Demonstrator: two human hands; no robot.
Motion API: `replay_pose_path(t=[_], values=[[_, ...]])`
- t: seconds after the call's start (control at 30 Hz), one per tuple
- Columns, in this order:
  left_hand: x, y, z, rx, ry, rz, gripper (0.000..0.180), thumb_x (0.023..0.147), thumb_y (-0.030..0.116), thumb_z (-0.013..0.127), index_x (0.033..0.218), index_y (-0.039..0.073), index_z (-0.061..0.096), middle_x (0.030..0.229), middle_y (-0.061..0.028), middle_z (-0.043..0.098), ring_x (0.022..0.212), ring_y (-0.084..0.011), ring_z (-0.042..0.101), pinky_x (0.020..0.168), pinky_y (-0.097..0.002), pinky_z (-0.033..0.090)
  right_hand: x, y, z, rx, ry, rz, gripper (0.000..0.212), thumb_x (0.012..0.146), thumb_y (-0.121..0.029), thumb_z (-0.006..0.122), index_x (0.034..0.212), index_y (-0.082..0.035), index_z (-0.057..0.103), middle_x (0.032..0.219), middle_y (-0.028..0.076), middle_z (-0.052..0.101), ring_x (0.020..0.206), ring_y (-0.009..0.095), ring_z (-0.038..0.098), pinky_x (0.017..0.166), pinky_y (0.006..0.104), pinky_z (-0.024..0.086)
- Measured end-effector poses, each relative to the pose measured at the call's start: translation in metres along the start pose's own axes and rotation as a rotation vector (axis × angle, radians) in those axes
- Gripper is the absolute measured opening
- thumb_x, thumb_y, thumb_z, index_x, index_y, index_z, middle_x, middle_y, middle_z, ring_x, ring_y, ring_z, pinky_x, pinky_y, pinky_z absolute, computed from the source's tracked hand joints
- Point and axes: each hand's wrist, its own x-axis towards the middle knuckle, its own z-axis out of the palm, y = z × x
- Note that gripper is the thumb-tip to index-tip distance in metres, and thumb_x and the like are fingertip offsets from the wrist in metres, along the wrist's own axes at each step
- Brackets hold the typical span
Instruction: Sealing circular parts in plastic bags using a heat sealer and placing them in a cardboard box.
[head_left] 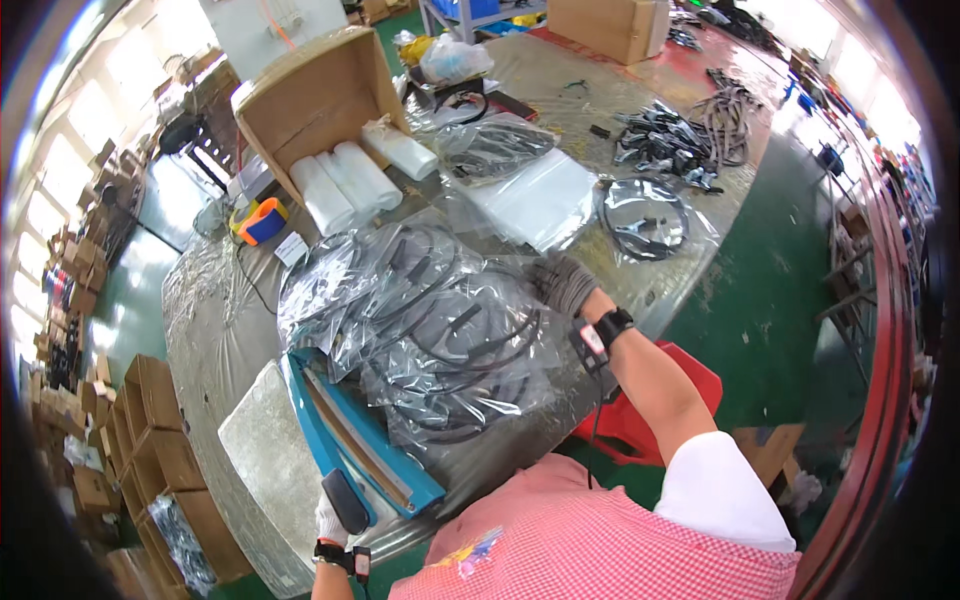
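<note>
My left hand [331, 522], in a white glove, is closed round the black-ended handle of a blue bag sealer [415, 475]; its fingers are partly hidden. The sealer's arm stands raised off its base. My right hand [566, 286], in a grey glove, reaches over the right edge of a heap of clear bags holding black cables [460, 340]. Its fingertips blend into the plastic and dark cables, so their grip is unclear. Just beyond it lies a stack of flat clear bags [540, 200]. One bagged cable with a clamp [645, 225] rests to its right.
An open cardboard box [320, 95] holds rolls of clear bags [360, 175]. Left of it are tape rolls [262, 222]. Black clamps [665, 140] lie piled at far right, beside grey cables [728, 125]. A red plastic stool [690, 385] stands by the table's right edge.
</note>
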Motion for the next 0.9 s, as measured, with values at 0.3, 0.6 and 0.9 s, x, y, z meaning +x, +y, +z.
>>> replay_pose_path(t=[0.3,0.6,0.9], values=[[-0.02,0.002,0.034,0.436,0.323,-0.081,0.029,0.091,0.028,0.045,0.093,0.005,0.061,0.069,-0.0077,0.063,0.057,-0.0178,0.059,0.048,-0.0279,0.046,0.153,-0.014,0.006,0.855,-0.016,0.26,0.079,0.068,-0.058,0.064,0.125,-0.008,0.043,0.13,0.015,0.044,0.121,0.034,0.039,0.095,0.0504,0.037],[-0.019,-0.019,0.008,0.531,0.587,-0.205,0.039,0.081,0.037,0.055,0.062,0.004,0.059,0.049,-0.0045,0.052,0.039,-0.0159,0.046,0.04,-0.0297,0.035,0.198,-0.031,0.046,0.934,-0.048,0.007,0.08,0.073,-0.052,0.064,0.13,-0.005,0.035,0.127,0.011,0.045,0.111,0.026,0.047,0.088,0.0464,0.045],[-0.017,0.001,0.015,0.368,0.427,-0.155,0.033,0.089,0.03,0.048,0.092,0.002,0.065,0.064,-0.0062,0.061,0.054,-0.0138,0.06,0.044,-0.0257,0.046,0.196,-0.077,-0.012,1.633,-0.261,0.769,0.044,0.088,-0.03,0.042,0.127,-0.01,0.043,0.132,0.005,0.048,0.126,0.019,0.037,0.104,0.048,0.026]])
